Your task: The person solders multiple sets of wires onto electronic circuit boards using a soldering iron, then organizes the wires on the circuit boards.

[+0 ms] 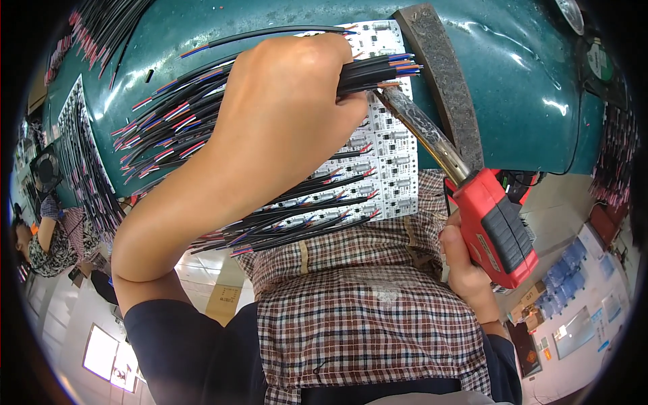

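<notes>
My left hand (290, 94) is closed round a bundle of black cables (378, 71), whose stripped coloured wire ends stick out to the right over a white circuit board panel (398, 179). My right hand (466, 270) grips the red and black handle of a soldering gun (496, 229). The gun's metal barrel slants up and left, and its tip is close to the lower wire ends of the bundle; whether they touch I cannot tell. More black cables (162, 148) lie across the panel, several with ends at its components. My left hand and forearm hide part of the panel.
A dark metal bar (442, 88) lies along the panel's right side on the green tabletop (520, 115). Loose cables (108, 27) and another cabled panel (81, 148) are at the left. More cables (614, 155) hang at the far right. A co-worker (47, 236) sits at the left edge.
</notes>
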A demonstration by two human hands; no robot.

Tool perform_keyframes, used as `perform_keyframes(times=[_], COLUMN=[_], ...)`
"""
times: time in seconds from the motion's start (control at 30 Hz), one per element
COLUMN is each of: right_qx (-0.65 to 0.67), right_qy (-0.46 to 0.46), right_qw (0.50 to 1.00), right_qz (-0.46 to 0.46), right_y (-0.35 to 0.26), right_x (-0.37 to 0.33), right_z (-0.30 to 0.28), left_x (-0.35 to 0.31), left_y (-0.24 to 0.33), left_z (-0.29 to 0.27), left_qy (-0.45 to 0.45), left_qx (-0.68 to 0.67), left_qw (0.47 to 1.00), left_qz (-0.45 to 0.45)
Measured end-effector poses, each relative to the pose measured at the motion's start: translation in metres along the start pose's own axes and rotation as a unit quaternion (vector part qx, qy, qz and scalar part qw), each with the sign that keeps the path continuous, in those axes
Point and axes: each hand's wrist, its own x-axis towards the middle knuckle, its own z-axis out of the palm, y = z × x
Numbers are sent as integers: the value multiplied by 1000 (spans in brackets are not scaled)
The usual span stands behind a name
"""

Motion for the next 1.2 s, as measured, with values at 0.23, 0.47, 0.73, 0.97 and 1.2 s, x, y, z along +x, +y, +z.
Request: perform_keyframes(times=[0.23, 0.47, 0.73, 0.97, 1.2], right_qx=[-27, 58, 37, -38, -80], right_qy=[19, 52, 49, -11, 26], right_qw=[998, 996, 996, 997, 995], right_qz=[-45, -51, -59, -67, -55], right_y=[0, 11, 15, 17, 26], right_x=[-5, -9, -16, -23, -26], right_z=[-2, 2, -3, -10, -5], left_x=[0, 7, 8, -3, -15], left_y=[-1, 1, -6, 18, 5], left_z=[0, -13, -34, -33, -4], left_qy=[5, -80, 20, -27, -37], left_qx=[0, -55, -6, -81, -49], left_qw=[1000, 993, 999, 991, 997], left_qz=[-1, -71, -39, -105, -56])
